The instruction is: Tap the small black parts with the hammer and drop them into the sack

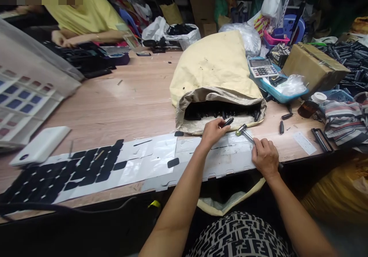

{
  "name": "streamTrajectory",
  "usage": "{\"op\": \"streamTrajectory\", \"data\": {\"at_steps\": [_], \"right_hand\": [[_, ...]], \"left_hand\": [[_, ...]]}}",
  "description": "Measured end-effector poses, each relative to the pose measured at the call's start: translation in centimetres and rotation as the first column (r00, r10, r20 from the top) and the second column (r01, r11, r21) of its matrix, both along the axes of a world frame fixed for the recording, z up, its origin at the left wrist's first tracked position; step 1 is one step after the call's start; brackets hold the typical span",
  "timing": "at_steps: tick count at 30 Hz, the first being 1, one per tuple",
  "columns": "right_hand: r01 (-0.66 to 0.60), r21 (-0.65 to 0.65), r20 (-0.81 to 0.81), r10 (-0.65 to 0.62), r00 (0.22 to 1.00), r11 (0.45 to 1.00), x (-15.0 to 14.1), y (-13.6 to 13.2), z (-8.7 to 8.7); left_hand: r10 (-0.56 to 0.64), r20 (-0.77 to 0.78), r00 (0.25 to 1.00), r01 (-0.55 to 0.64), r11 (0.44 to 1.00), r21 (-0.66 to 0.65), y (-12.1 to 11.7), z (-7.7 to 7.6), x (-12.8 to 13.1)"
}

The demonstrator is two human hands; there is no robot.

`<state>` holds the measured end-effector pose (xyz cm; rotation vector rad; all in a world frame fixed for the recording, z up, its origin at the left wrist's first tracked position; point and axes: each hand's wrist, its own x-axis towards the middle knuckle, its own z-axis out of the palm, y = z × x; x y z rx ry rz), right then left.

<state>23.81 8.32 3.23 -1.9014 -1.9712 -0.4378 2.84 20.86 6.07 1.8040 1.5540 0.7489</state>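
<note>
My left hand (212,135) is closed on a small black handle-like piece (229,122) just before the mouth of a cream sack (212,65). The sack lies on its side with its opening toward me, and dark pieces show inside. In my right hand (266,155) is a small hammer (244,133), its head pointing up and left, near the black piece but apart from it. Under both hands lies a pale sheet (224,161) along the table's front edge. What the black piece is for cannot be made out.
Rows of black stickers (94,163) on white backing lie to the left, beside a white power bank (41,144). A blue basket (283,92) holds a calculator (262,67). Nearby stand a cardboard box (313,67) and a brown bottle (309,107). A person in a yellow top (92,12) works across the table.
</note>
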Motion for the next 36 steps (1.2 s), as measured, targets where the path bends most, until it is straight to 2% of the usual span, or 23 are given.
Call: {"op": "streamTrajectory", "data": {"at_steps": [4, 8, 11, 14, 16, 18, 21, 27, 33, 36], "right_hand": [[0.007, 0.011, 0.027, -0.007, 1.0, 1.0, -0.1, -0.1, 0.1], [0.0, 0.006, 0.018, -0.001, 1.0, 1.0, 0.2, 0.0, 0.2], [-0.035, -0.008, -0.025, 0.035, 0.999, 0.999, 0.6, 0.0, 0.4], [-0.084, 0.002, -0.171, 0.083, 0.982, 0.996, 0.7, -0.5, 0.7], [-0.132, 0.024, -0.334, 0.133, 0.933, 0.991, 0.4, -1.4, 1.1], [-0.198, 0.036, -0.487, 0.19, 0.852, 0.979, -0.2, -2.5, 1.5], [-0.283, 0.021, -0.607, 0.237, 0.759, 0.959, -1.1, -3.9, 2.0], [-0.333, 0.016, -0.652, 0.263, 0.711, 0.943, -2.2, -5.0, 2.9], [-0.34, -0.042, -0.597, 0.25, 0.763, 0.94, -2.3, -5.2, 2.7], [-0.325, -0.018, -0.612, 0.246, 0.752, 0.946, -2.1, -5.1, 2.7]], "left_hand": [[-0.203, 0.039, 0.978, 0.2, 0.977, 0.068, -3.9, -1.2, -2.1], [-0.219, -0.01, 0.976, 0.218, 0.966, 0.139, -5.8, -3.1, -1.3], [-0.205, -0.003, 0.979, 0.203, 0.967, 0.155, -5.9, -3.9, -0.9], [-0.214, 0.014, 0.977, 0.21, 0.965, 0.155, -5.6, -4.1, -1.0], [-0.204, 0.032, 0.978, 0.196, 0.967, 0.161, -5.6, -4.1, -1.2], [-0.189, 0.058, 0.98, 0.177, 0.97, 0.164, -5.6, -4.1, -1.3], [-0.177, 0.086, 0.98, 0.162, 0.974, 0.16, -5.8, -4.0, -1.3], [-0.163, 0.106, 0.981, 0.143, 0.974, 0.174, -5.8, -3.6, -1.2], [-0.16, 0.104, 0.982, 0.139, 0.973, 0.186, -5.7, -3.6, -1.2], [-0.157, 0.128, 0.979, 0.132, 0.973, 0.188, -5.7, -3.8, -1.1]]}}
